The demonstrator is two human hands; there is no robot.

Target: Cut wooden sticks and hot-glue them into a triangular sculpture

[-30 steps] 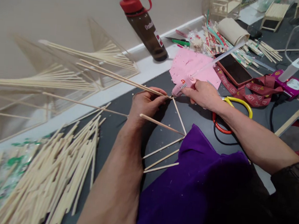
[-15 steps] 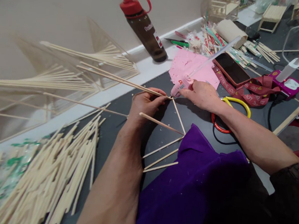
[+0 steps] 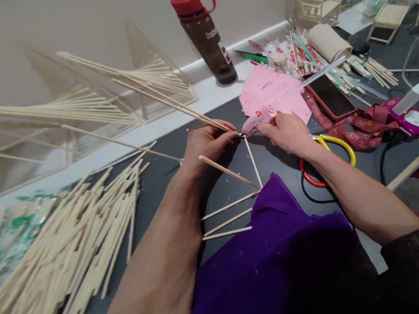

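My left hand (image 3: 211,140) pinches the near ends of two thin wooden sticks (image 3: 177,105), which slant up and to the left. Those ends meet the corner of a stick frame (image 3: 253,161) that runs down toward the purple cloth (image 3: 236,280). In my right hand (image 3: 291,133) is a pink hot glue gun (image 3: 261,117), a long clear glue stick (image 3: 310,80) poking out of its back. Its nozzle is at the stick ends beside my left fingertips; whether it touches them I cannot tell. Part of the frame is hidden behind my left wrist.
Loose wooden sticks (image 3: 68,242) lie heaped at the left. Fan-shaped stick structures (image 3: 100,114) stand along the wall. A bottle (image 3: 208,36), pink sheet (image 3: 262,88), phone (image 3: 330,96), scissors (image 3: 344,143) and purple power adapter (image 3: 410,119) sit at the back and right.
The view has shifted slightly, so most things appear a little to the right. Both hands keep their hold, the glue gun staying at the stick ends.
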